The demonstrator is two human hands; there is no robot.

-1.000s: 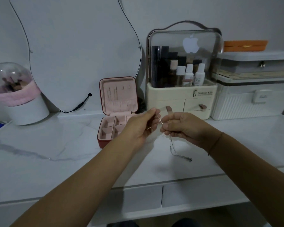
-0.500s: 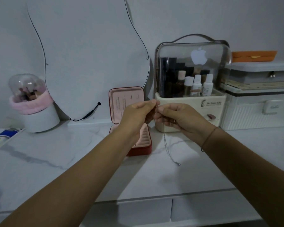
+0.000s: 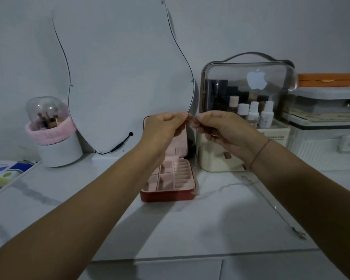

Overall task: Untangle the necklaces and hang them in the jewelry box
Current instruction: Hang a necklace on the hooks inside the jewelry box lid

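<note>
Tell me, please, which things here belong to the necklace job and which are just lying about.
Job:
- necklace, pinched between left hand and right hand
- second necklace, lying on the tabletop
- open red jewelry box

Lying about:
- mirror
- clear-lidded cosmetics organiser
- domed brush holder
- white storage boxes
- orange case

white marbled vanity top (image 3: 89, 209) carrying an open red jewelry box (image 3: 168, 196), thin silver chain (image 3: 271, 204) lying over on the right
</note>
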